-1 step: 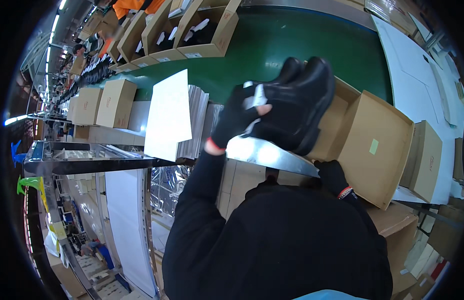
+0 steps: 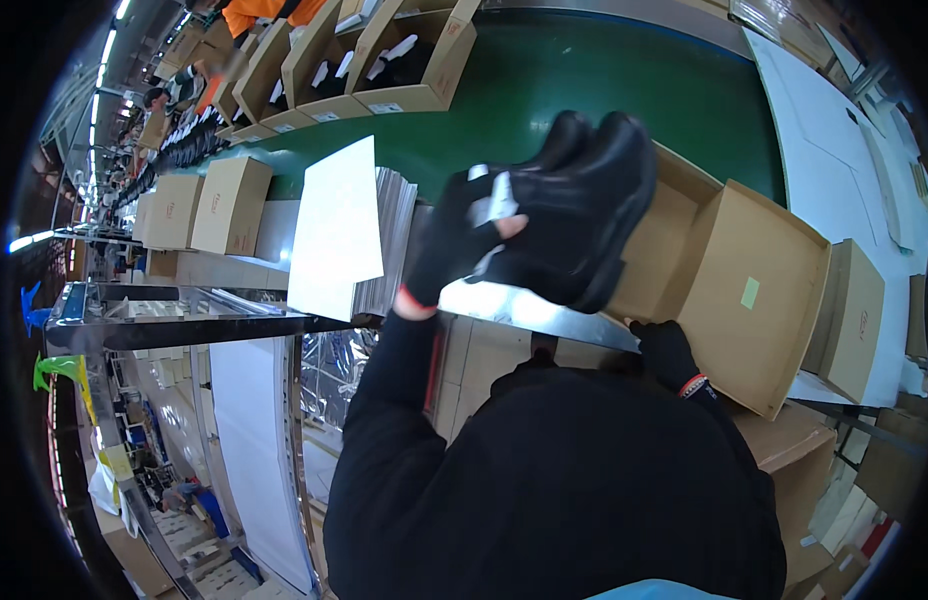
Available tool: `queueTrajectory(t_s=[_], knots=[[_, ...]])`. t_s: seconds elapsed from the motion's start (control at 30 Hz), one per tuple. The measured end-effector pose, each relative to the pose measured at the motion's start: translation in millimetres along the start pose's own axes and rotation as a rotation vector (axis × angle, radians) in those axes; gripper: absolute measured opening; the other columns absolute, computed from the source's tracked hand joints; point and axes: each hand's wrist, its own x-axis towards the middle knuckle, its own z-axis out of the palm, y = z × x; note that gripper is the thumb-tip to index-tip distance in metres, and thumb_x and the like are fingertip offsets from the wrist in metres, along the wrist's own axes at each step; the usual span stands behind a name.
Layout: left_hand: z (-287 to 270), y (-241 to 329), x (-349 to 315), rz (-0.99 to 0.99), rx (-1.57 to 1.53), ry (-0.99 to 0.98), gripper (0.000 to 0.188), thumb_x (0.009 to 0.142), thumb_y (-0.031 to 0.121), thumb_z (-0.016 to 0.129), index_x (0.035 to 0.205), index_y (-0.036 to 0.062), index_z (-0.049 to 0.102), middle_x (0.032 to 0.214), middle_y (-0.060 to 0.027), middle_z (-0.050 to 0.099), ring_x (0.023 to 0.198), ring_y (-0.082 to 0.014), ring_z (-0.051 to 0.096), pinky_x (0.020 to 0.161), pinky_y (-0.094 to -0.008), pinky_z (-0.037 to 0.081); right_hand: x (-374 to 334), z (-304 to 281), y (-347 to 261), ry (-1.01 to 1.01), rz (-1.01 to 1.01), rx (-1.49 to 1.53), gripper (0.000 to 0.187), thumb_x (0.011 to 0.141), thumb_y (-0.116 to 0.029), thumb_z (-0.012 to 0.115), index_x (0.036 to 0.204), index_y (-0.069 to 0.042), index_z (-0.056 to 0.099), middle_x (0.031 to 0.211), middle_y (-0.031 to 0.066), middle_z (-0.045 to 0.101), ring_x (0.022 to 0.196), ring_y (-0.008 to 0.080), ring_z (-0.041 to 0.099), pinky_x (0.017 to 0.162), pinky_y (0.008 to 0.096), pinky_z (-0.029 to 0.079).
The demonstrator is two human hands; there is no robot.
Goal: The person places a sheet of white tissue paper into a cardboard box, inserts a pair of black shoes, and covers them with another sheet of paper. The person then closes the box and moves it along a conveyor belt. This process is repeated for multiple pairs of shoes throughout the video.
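Observation:
My left hand, in a black glove with bare fingertips, grips a pair of black boots by their upper ends, where white tabs or paper show. Toes pointing away from me, the boots hang tilted just left of an open brown shoe box and overlap its left part. At the near edge of that box, my gloved right hand is closed on the cardboard. The box's lid side carries a small pale green sticker. Part of the box's inside is hidden behind the boots.
A stack of white paper sheets stands left of my left hand. Closed shoe boxes sit farther left, another box at right. Across the green conveyor belt are open boxes with black footwear. People work at the far left.
My left hand and the boots have shifted slightly left, away from the box, and more of its inside shows. My right hand stays at the box edge.

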Motion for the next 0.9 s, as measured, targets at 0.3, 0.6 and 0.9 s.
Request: queueTrajectory(t_s=[0.3, 0.6, 0.9], knots=[[-29.0, -96.2, -46.5, -0.124, 0.807, 0.070, 0.061, 0.065, 0.043, 0.078, 0.118, 0.0167, 0.063, 0.123, -0.0189, 0.048, 0.102, -0.0369, 0.059, 0.082, -0.0448, 0.050, 0.2, 11.1, 7.9, -0.029, 0.064, 0.020, 0.039, 0.080, -0.018, 0.060, 0.118, -0.010, 0.062, 0.074, 0.0117, 0.062, 0.068, 0.0283, 0.061, 0.067, 0.0401, 0.047], [-85.8, -61.2, -94.2, 0.140, 0.203, 0.663, 0.012, 0.092, 0.011, 0.059, 0.087, 0.0004, 0.062, 0.070, -0.0057, 0.055, 0.068, -0.0169, 0.056, 0.064, -0.0291, 0.043, 1.7, 14.7, -10.5, 0.051, -0.025, 0.325, 0.038, 0.073, -0.012, 0.068, 0.109, 0.000, 0.062, 0.099, 0.0168, 0.064, 0.093, 0.0360, 0.061, 0.082, 0.0434, 0.047], [-293.9, -175.7, -267.2, -0.351, 0.689, 1.388, 0.037, 0.090, 0.039, 0.056, 0.076, 0.0051, 0.062, 0.070, -0.0083, 0.063, 0.065, -0.0218, 0.061, 0.060, -0.0366, 0.046, 42.4, 0.0, 7.8, -0.457, -0.026, 0.225, 0.034, 0.072, -0.012, 0.072, 0.101, 0.003, 0.063, 0.081, 0.0114, 0.067, 0.074, 0.0281, 0.065, 0.068, 0.0370, 0.050]])
